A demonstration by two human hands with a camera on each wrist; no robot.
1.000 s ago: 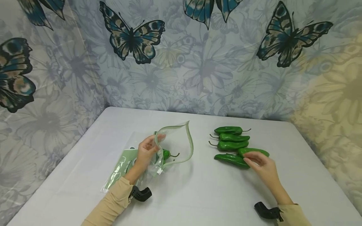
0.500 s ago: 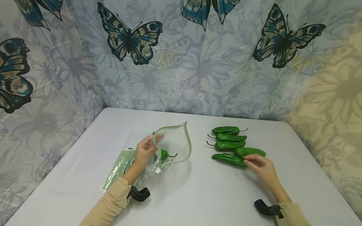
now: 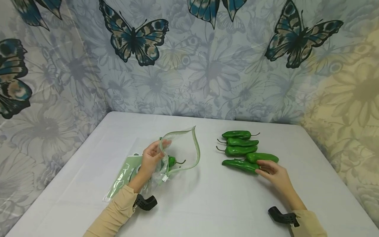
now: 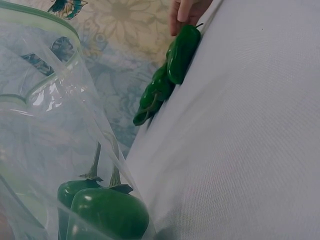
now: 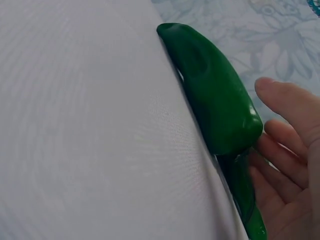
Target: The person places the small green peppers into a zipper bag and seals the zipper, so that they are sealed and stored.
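Observation:
My left hand (image 3: 151, 159) pinches the side of a clear zip bag (image 3: 197, 148), whose green-edged mouth gapes to the right. Two green peppers (image 4: 110, 212) lie inside it, stems toward the mouth, in the left wrist view. At the table's right, several more peppers lie in a loose column. My right hand (image 3: 273, 172) is at the right end of the nearest pepper (image 3: 240, 165). In the right wrist view the thumb stands off that pepper (image 5: 215, 95), while the other fingers extend beside its stem end. Whether they touch it I cannot tell.
Behind the nearest pepper lies another pepper (image 3: 262, 157), close to my right fingers, with further peppers (image 3: 240, 151) beyond. A flat green-printed plastic piece (image 3: 125, 176) lies under my left forearm. Patterned cloth (image 3: 213, 72) hangs behind the white table (image 3: 204, 204).
My right hand has shifted slightly and its thumb and fingers have spread apart at the nearest pepper's end. My left hand keeps the bag in the same place. The head view has shifted a little.

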